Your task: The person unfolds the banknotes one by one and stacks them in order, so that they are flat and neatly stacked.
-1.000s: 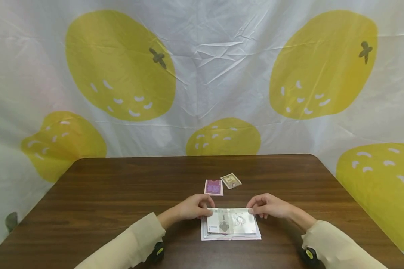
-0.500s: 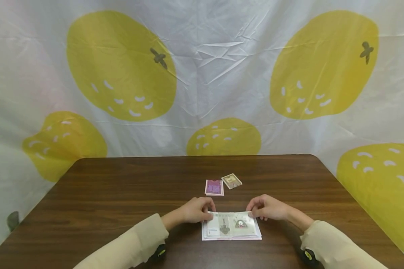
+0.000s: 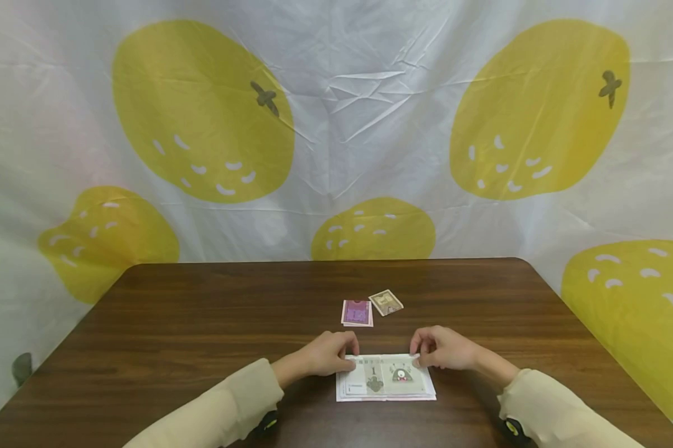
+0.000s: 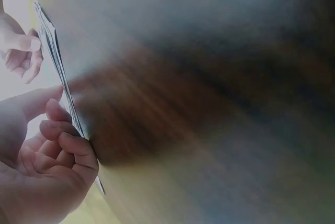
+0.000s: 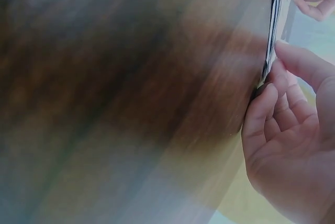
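Observation:
A pale play banknote (image 3: pixel 388 379), printed with a 1 and a grey cartoon figure, lies on top of a stack of larger notes (image 3: pixel 430 394) near the table's front. At its far left corner my left hand (image 3: pixel 325 353) holds it, thumb on top and fingers curled at the far edge. My right hand (image 3: pixel 448 348) holds the far right corner in the same manner. In the left wrist view the stack (image 4: pixel 55 46) appears edge-on, the left hand's (image 4: pixel 47 166) thumb against it. The right wrist view shows the right hand (image 5: pixel 293 130) at the stack's other end.
Beyond the stack lie a purple note (image 3: pixel 357 313), with another paper under it, and a tilted beige note (image 3: pixel 386 302). They rest on a dark wooden table (image 3: pixel 230 311). Behind hangs a white curtain (image 3: pixel 370 137) with yellow fruit prints.
Both hands have lowered the pale banknote toward me, from slightly raised over the stack to flat on top of it. The purple and beige notes have stayed put.

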The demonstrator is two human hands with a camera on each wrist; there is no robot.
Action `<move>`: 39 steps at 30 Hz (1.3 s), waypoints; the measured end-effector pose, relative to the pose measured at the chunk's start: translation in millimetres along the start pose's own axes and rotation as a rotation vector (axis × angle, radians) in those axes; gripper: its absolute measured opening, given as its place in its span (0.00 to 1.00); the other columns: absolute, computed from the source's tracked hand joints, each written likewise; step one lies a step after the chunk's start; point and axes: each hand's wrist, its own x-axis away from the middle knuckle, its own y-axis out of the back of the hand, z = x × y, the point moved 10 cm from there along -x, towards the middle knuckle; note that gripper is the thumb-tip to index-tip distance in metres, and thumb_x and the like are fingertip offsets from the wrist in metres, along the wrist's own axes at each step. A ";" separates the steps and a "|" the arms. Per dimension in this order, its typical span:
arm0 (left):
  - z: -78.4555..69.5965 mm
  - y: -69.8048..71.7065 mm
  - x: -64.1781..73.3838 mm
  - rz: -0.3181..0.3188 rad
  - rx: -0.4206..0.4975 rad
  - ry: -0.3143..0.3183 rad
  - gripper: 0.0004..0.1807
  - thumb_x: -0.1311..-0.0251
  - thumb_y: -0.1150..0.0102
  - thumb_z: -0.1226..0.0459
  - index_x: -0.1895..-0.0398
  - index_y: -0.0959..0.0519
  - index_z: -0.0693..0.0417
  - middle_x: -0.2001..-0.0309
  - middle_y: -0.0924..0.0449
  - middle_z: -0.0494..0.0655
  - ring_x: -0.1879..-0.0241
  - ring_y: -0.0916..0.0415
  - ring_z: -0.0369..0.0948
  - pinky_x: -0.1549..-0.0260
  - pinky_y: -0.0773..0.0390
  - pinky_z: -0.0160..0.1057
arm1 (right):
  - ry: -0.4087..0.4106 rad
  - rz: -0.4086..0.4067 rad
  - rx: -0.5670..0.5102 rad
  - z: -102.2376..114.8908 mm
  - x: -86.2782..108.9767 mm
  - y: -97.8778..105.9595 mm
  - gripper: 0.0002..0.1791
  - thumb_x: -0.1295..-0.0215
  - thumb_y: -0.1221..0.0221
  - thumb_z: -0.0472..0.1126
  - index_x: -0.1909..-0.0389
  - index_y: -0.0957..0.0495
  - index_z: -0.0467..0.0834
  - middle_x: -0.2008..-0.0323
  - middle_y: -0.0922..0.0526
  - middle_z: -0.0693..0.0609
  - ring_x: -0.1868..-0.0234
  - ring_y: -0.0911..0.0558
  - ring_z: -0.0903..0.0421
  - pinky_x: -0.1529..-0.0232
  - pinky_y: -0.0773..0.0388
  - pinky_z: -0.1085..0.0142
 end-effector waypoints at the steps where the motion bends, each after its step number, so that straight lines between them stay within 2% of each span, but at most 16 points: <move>1: 0.0 -0.1 0.1 0.000 -0.003 -0.002 0.08 0.56 0.40 0.68 0.72 0.28 0.55 0.87 0.36 0.35 0.85 0.39 0.30 0.84 0.39 0.29 | 0.005 -0.002 0.008 0.9 -0.2 0.0 0.09 0.51 0.38 0.34 0.71 0.28 0.39 0.83 0.29 0.55 0.87 0.33 0.64 0.88 0.36 0.72; 11: -0.1 -0.1 0.3 0.001 -0.004 -0.004 0.07 0.55 0.41 0.68 0.72 0.28 0.55 0.87 0.35 0.36 0.85 0.39 0.30 0.84 0.38 0.29 | 0.019 -0.006 0.068 4.6 0.5 -0.8 0.04 0.50 0.39 0.32 0.74 0.25 0.42 0.85 0.29 0.57 0.87 0.33 0.65 0.87 0.35 0.72; 17: 5.3 2.3 1.0 -0.010 0.085 0.026 0.09 0.52 0.41 0.68 0.67 0.29 0.57 0.87 0.36 0.36 0.86 0.39 0.30 0.86 0.38 0.29 | 0.000 -0.041 -0.091 0.0 1.1 7.8 0.07 0.48 0.41 0.34 0.69 0.26 0.35 0.83 0.28 0.55 0.86 0.33 0.64 0.87 0.35 0.72; 22: 10.1 13.9 0.7 -0.066 0.142 0.049 0.09 0.47 0.43 0.66 0.63 0.30 0.58 0.88 0.35 0.38 0.88 0.38 0.31 0.87 0.38 0.29 | 0.007 -0.115 -0.175 -4.3 2.1 25.1 0.09 0.43 0.44 0.35 0.66 0.27 0.32 0.81 0.28 0.52 0.84 0.32 0.62 0.85 0.33 0.70; 30: 18.5 40.7 -7.7 -0.190 0.138 0.051 0.11 0.46 0.44 0.66 0.61 0.29 0.62 0.87 0.31 0.40 0.88 0.36 0.33 0.86 0.36 0.31 | -0.033 -0.206 -0.211 -11.9 -7.3 48.3 0.15 0.41 0.45 0.37 0.61 0.29 0.28 0.78 0.26 0.43 0.83 0.32 0.61 0.83 0.32 0.68; 35: 35.6 53.2 -16.4 -0.249 0.117 0.102 0.12 0.47 0.44 0.68 0.60 0.29 0.63 0.83 0.29 0.43 0.87 0.34 0.35 0.85 0.33 0.33 | -0.080 -0.228 -0.212 -19.0 -17.3 54.7 0.17 0.39 0.46 0.38 0.58 0.30 0.27 0.75 0.24 0.42 0.81 0.31 0.59 0.80 0.30 0.67; 39: 48.4 59.1 -20.3 -0.276 0.070 0.139 0.12 0.49 0.42 0.68 0.61 0.28 0.63 0.79 0.28 0.43 0.81 0.32 0.37 0.78 0.31 0.35 | -0.123 -0.246 -0.239 -18.0 -22.7 57.3 0.16 0.39 0.48 0.36 0.56 0.31 0.26 0.75 0.24 0.44 0.80 0.31 0.58 0.79 0.30 0.66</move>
